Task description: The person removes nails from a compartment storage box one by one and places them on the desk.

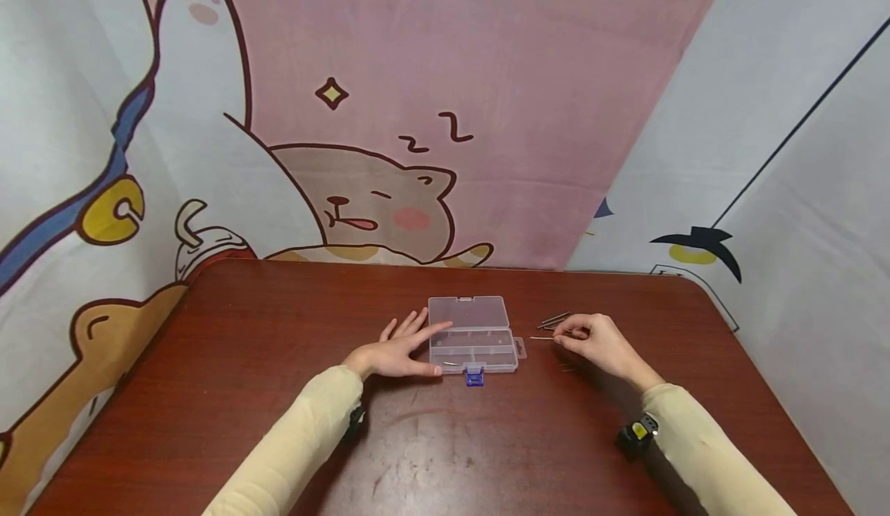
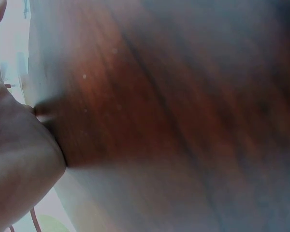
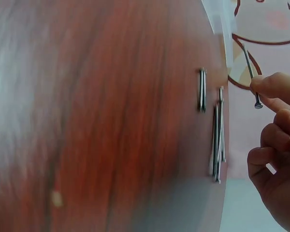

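A clear plastic box (image 1: 473, 350) lies on the table with its lid (image 1: 469, 313) folded back and a blue latch (image 1: 475, 378) at the front. My left hand (image 1: 398, 356) rests at the box's left side, fingers spread and straight, index finger over its edge. Inside the front left compartment lies a small nail (image 1: 450, 363). To the right of the box, my right hand (image 1: 599, 344) pinches a nail (image 3: 249, 65) between thumb and index finger, its head showing below the fingertips. Beneath that hand, a group of longer nails (image 3: 217, 145) and a shorter group (image 3: 202, 90) lie on the table.
The reddish-brown wooden table (image 1: 278, 423) reaches back to a cartoon-printed cloth (image 1: 528, 114). A clear hanging tab (image 1: 520, 347) juts from the box's right end. A dark wrist device (image 1: 636, 435) sits at the right sleeve.
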Demonstrator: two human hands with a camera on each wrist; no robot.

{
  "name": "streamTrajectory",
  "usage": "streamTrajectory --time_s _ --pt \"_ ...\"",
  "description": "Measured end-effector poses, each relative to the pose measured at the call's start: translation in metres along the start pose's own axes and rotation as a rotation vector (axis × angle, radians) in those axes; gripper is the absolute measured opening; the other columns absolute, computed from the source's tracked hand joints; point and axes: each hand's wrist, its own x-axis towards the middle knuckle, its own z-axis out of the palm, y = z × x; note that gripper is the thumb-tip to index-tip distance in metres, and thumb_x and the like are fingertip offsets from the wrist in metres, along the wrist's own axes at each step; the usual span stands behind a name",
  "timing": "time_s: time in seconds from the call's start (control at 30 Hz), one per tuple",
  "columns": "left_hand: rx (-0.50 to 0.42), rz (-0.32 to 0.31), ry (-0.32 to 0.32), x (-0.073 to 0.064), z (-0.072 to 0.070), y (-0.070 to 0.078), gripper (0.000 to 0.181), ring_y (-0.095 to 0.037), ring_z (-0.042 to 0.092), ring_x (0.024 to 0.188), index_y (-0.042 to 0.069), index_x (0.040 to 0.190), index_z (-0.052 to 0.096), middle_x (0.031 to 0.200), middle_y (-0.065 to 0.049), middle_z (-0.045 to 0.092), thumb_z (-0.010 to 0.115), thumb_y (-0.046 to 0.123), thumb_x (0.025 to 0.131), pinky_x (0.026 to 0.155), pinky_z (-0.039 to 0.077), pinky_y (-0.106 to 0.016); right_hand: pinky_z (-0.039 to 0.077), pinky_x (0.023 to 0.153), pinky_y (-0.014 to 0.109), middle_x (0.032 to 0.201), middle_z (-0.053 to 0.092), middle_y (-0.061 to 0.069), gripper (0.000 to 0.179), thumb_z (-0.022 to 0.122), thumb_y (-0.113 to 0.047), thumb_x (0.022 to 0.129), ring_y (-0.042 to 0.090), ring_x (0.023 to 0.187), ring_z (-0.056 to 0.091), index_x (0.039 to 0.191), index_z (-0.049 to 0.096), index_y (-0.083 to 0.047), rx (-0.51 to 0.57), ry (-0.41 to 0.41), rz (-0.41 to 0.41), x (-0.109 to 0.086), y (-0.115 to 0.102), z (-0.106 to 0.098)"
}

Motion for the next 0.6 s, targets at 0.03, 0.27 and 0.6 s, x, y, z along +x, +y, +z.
streamTrajectory --time_s 0.03,0.27,0.6 --pt "0.003 0.000 0.000 0.000 0.000 0.000 0.079 -0.029 -0.010 0.145 0.036 0.155 0.020 0.161 -0.008 -0.008 0.063 0.050 0.090 0.109 -0.010 -0.055 0.038 0.058 0.022 0.080 0.065 -0.005 0.009 0.071 -0.002 0.086 0.007 0.065 0.045 0.085 0.073 -0.011 -0.008 0.001 0.006 -0.001 0.002 -0.002" --pt "0.008 0.006 0.001 0.001 0.000 0.001 0.080 -0.029 -0.009 0.145 0.034 0.155 0.021 0.161 -0.009 -0.007 0.063 0.051 0.089 0.109 -0.009 -0.056 0.038 0.059 0.023 0.082 0.066 -0.002 0.007 0.070 -0.004 0.087 0.008 0.067 0.046 0.088 0.074 -0.009 -0.049 0.017 0.060 -0.004 0.013 -0.014" --pt "0.002 0.008 0.004 0.001 0.001 0.000 0.080 -0.030 -0.009 0.145 0.032 0.155 0.020 0.161 -0.011 -0.007 0.063 0.050 0.089 0.109 -0.008 -0.057 0.036 0.059 0.022 0.081 0.066 -0.003 0.003 0.072 -0.010 0.088 0.006 0.066 0.044 0.085 0.074 -0.009 -0.075 0.029 0.083 -0.007 0.029 -0.025"
